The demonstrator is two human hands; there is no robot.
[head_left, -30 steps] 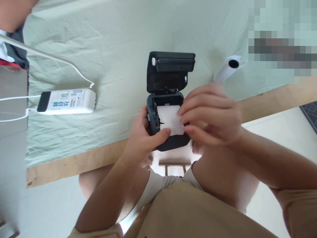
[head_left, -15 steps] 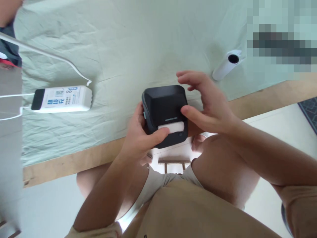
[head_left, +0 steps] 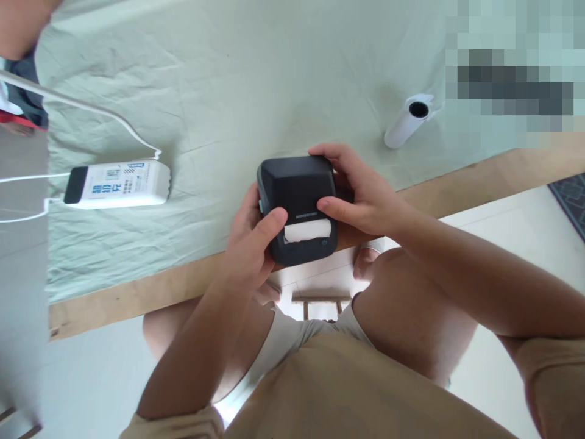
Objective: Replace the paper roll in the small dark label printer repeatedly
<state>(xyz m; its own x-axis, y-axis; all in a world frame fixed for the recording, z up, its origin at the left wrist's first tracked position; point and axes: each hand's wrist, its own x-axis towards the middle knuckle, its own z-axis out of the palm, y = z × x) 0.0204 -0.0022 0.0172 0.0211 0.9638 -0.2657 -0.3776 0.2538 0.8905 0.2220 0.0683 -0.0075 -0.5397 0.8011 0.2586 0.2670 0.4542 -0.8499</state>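
A black label printer point(head_left: 301, 189) is held between my two hands at the table's front edge, with a strip of white label paper point(head_left: 308, 231) showing in its slot. My left hand point(head_left: 253, 235) grips the printer's left side, its thumb on the top face by the paper's left end. Round the right side wraps my right hand point(head_left: 354, 192), thumb on the lid beside the printed lettering and fingertips at the far right corner. The undersides of both grips are hidden.
A white power strip point(head_left: 121, 184) with white cables lies on the green cloth point(head_left: 219, 79) to the left. A white paper roll point(head_left: 404, 127) with a dark core is at the right, near a blurred dark shape. Another person's limb point(head_left: 22, 27) shows at top left.
My right hand has closed in on the printer's right side. My left thumb has slid off the paper strip toward the printer's left side and upward.
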